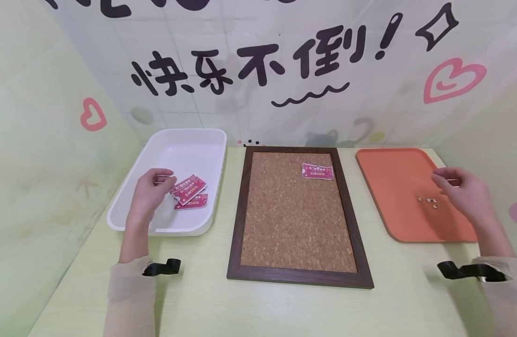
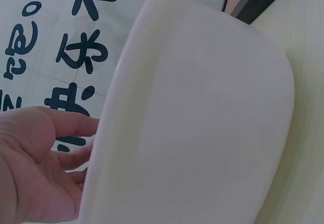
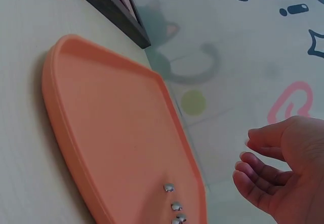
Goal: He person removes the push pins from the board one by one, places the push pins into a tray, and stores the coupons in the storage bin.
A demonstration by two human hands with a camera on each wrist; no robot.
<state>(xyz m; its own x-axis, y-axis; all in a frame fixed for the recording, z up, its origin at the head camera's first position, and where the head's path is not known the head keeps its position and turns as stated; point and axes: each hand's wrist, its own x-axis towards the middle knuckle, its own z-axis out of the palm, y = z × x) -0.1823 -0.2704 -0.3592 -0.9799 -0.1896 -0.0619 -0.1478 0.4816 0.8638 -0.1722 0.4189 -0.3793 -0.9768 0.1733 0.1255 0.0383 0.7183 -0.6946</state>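
My left hand [image 1: 152, 187] hovers over the white basin [image 1: 170, 229], its fingertips right beside several pink paper coupons [image 1: 190, 191] that overlap one another. In the left wrist view, a gap shows between thumb and fingers, and the fingertips are hidden behind the basin wall [image 2: 202, 107]. Above the right side of the orange tray [image 1: 393, 187] is my right hand [image 1: 467, 192], its fingers loosely bent and nothing visible in them. Several small silver pins [image 1: 429, 200] lie on the tray, just left of that hand.
Between basin and tray lies a cork board [image 1: 298, 220] with a dark wooden frame. A pink coupon [image 1: 317, 172] sits near its upper right corner. A printed cloth wall [image 1: 258, 107] stands behind, with pale side walls left and right. Black straps circle both wrists.
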